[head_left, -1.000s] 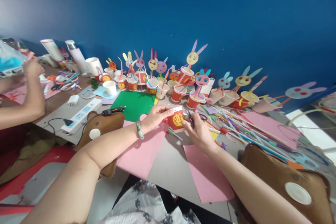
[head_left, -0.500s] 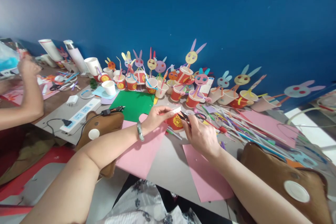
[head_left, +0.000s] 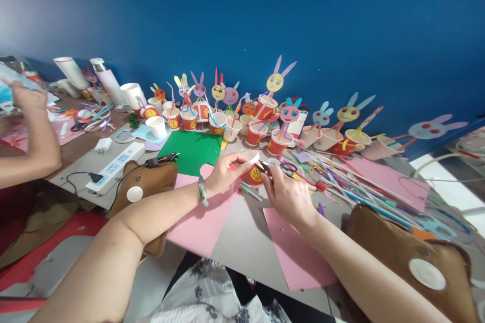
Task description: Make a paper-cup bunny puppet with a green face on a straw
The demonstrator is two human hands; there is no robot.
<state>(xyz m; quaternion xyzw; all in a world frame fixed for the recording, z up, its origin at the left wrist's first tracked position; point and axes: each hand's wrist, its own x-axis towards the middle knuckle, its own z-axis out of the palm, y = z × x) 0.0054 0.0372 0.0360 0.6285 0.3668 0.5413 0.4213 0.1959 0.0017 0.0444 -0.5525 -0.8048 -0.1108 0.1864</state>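
Observation:
My left hand (head_left: pixel 228 170) is closed around a red paper cup (head_left: pixel 252 177) with a yellow pattern, its thumb and fingers pinching the pale rim. My right hand (head_left: pixel 290 194) grips black scissors (head_left: pixel 264 166) close to the blades, and their handle loops stick out past my fingers. The scissor tip is at the side of the cup, just below the rim; I cannot tell whether it goes through the wall. Under my left forearm lies a pink sheet (head_left: pixel 206 217), and another pink sheet (head_left: pixel 297 252) lies below my right wrist.
Behind my hands stand several paper cups with paper rabbit heads (head_left: pixel 275 82). A green sheet (head_left: pixel 193 149), a power strip (head_left: pixel 115 167) and a brown pouch (head_left: pixel 146 186) are to the left. Pipe cleaners (head_left: pixel 352 181) and another brown pouch (head_left: pixel 405 247) lie right. A co-worker's arm (head_left: pixel 38 131) is far left.
The cup's rim has turned a little, showing more of its round opening. The scissors stay against it. The co-worker's hand has moved slightly left.

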